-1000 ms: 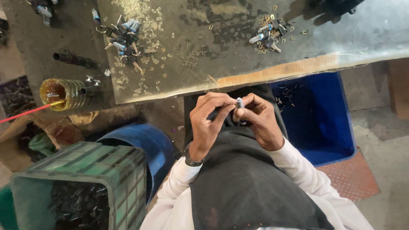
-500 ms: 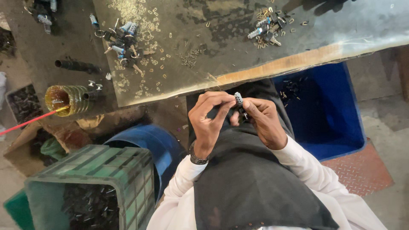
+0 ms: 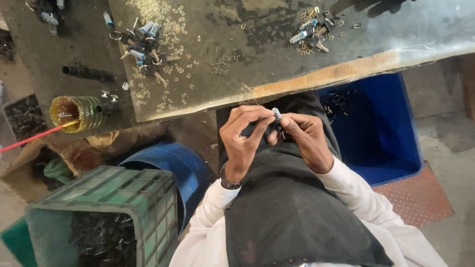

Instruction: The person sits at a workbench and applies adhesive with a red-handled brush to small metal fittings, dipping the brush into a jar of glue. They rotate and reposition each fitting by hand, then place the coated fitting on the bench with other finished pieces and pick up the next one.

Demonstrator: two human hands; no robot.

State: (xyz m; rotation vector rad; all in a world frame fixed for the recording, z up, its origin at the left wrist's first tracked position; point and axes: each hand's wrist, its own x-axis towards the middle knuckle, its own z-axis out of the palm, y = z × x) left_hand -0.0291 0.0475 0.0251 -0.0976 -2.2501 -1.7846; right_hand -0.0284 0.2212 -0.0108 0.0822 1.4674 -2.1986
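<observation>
Now, change: against the two earlier views our hands sit in the same place over the lap, below the worktop's near edge, and the small part has not left them; the work on it reads as ongoing, not finished.
Left hand (image 3: 243,139): we have the fingers curled closed, thumb and fingertips pinching toward the small metal cylinder (image 3: 276,114); a dark wristband sits on that wrist.
Right hand (image 3: 306,139): closed too, fingertips meeting the left's on the cylinder, so both hands grip it between them.
Cylinder: held just under the worktop's near edge, above our dark apron (image 3: 292,207).
Green crate (image 3: 123,198): at our left knee, dark small parts inside.
Blue bin (image 3: 386,128): at our right, under the worktop's right end, a few dark parts in it.
Worktop (image 3: 277,54): scratched sheet, small clips scattered toward its left side.
Near left corner: amber ribbed jar (image 3: 79,112) with a red rod.
Far edge: key-and-lock cluster at left (image 3: 143,42), a second cluster at right (image 3: 311,32).
</observation>
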